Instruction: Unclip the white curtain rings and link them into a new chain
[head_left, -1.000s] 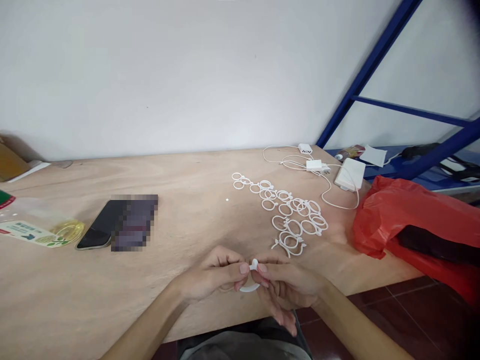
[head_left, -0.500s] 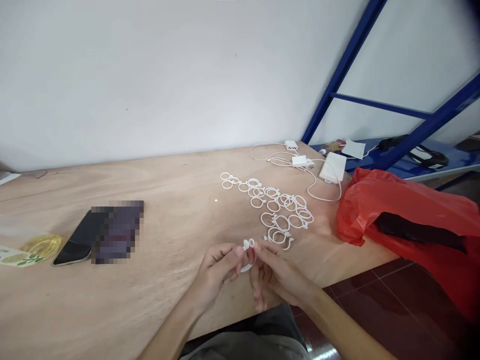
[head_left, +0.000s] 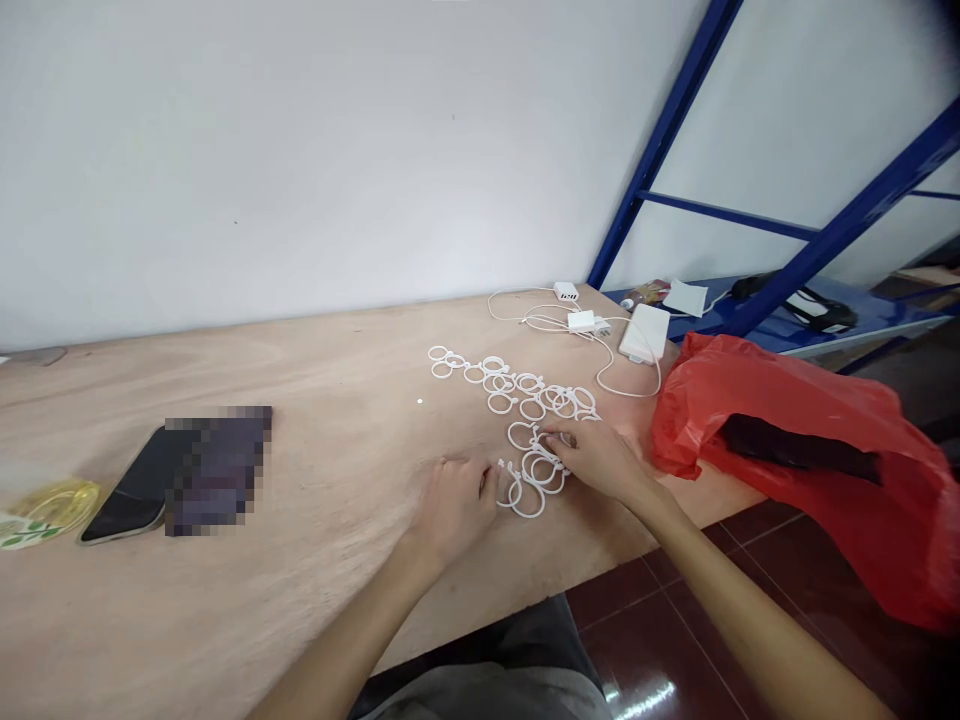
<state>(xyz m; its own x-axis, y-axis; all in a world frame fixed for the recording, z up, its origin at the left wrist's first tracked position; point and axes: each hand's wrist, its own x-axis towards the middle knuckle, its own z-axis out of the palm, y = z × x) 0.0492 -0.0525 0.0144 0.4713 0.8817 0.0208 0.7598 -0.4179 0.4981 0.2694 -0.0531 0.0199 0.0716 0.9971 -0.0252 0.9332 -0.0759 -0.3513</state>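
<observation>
Many thin white plastic rings (head_left: 532,410) with small knobbed ends lie in an overlapping line on the wooden table. My left hand (head_left: 459,505) rests low by the near end of this group, its fingers curled against the edge of a white plastic ring (head_left: 528,513). Over the middle of the group is my right hand (head_left: 596,455), with thumb and forefinger pinched at another ring. The hand covers part of that ring and some of its neighbours.
On the left lie a dark phone (head_left: 135,490), a blurred-out dark item (head_left: 221,470) and a clear bag with a yellow coil (head_left: 56,505). White chargers and cables (head_left: 581,322), a white box (head_left: 645,333) and a red plastic bag (head_left: 810,400) are on the right, beside a blue frame (head_left: 660,150).
Both hands held one ring between them before; now they are apart. My right hand has reached forward and right into the rings, and my left has come down beside them. The view has turned right.
</observation>
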